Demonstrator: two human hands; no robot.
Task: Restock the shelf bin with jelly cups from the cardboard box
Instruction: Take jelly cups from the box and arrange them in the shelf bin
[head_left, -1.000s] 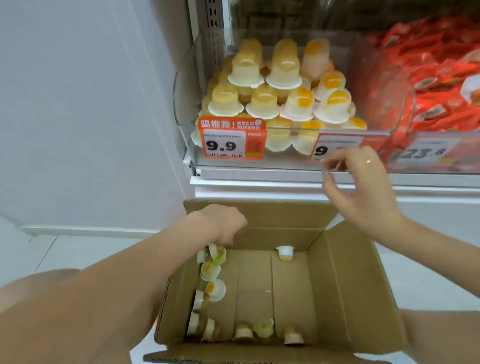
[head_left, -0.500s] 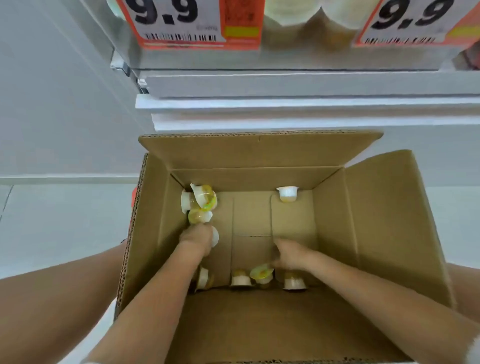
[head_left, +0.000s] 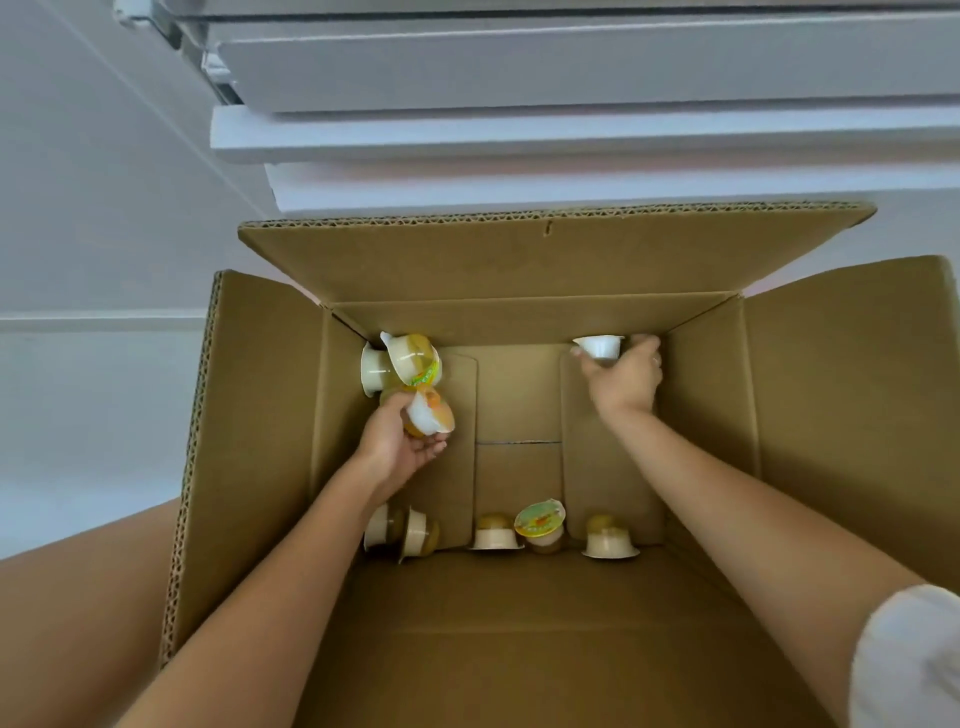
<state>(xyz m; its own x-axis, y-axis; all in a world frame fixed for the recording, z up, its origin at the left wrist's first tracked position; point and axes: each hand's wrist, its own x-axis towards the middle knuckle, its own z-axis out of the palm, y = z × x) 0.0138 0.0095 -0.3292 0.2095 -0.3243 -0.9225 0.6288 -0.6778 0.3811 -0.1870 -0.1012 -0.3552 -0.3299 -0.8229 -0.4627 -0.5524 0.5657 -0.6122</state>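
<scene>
An open cardboard box (head_left: 810, 415) fills the view, seen from above. My left hand (head_left: 397, 441) is down inside at the left wall and holds a yellow jelly cup (head_left: 431, 415). Two more jelly cups (head_left: 408, 358) lie just beyond it in the far left corner. My right hand (head_left: 626, 382) reaches to the far wall and grips a white-bottomed jelly cup (head_left: 600, 346). Several jelly cups (head_left: 540, 525) lie along the near wall of the box floor. The shelf bin is out of view.
White shelf ledges (head_left: 571, 130) jut out just above the box's far flap (head_left: 545, 254). A pale wall and floor (head_left: 93, 364) lie to the left. My knee (head_left: 78, 623) is beside the box at lower left.
The view has tilted down from the shelf bin into the box. My right hand went from the near row to the far cup and took hold of it. My left hand lifted a cup.
</scene>
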